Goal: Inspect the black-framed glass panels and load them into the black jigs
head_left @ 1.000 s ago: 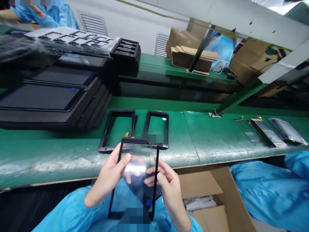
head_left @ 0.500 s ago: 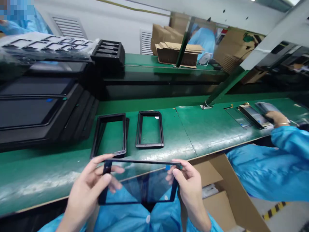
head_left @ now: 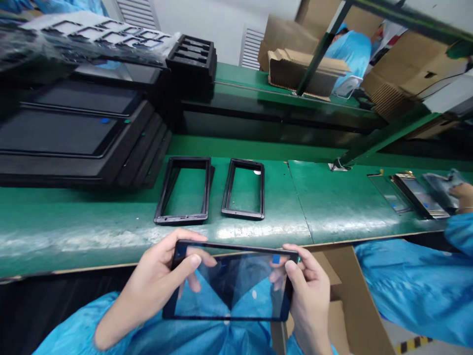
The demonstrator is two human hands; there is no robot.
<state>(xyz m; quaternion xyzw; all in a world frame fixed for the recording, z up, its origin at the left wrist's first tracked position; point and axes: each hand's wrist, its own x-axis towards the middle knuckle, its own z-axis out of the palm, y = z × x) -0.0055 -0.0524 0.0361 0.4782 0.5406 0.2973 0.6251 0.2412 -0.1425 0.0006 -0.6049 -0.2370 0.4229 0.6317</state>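
Note:
Between my hands is a clear glass touch panel with a black border, held level above my lap. A blue tab and a small green tab sit near its upper right corner. My left hand grips the left end, thumb on the near face and fingers showing through the glass behind. On the right end, my right hand pinches the border near the tabs. Beyond the panel, a black rectangular frame lies on the green bench. Left of it is a small stack of similar frames.
Foam trays holding dark panels are piled at the left. Black trays stand behind them. An open cardboard box is below the bench edge at right. A co-worker's hand touches a wrapped panel beside other panels.
My view has swung, so the bench items sit higher in the picture. The panel is still in both hands, tilted more face-on. The co-worker's hand has shifted with a wrapped panel.

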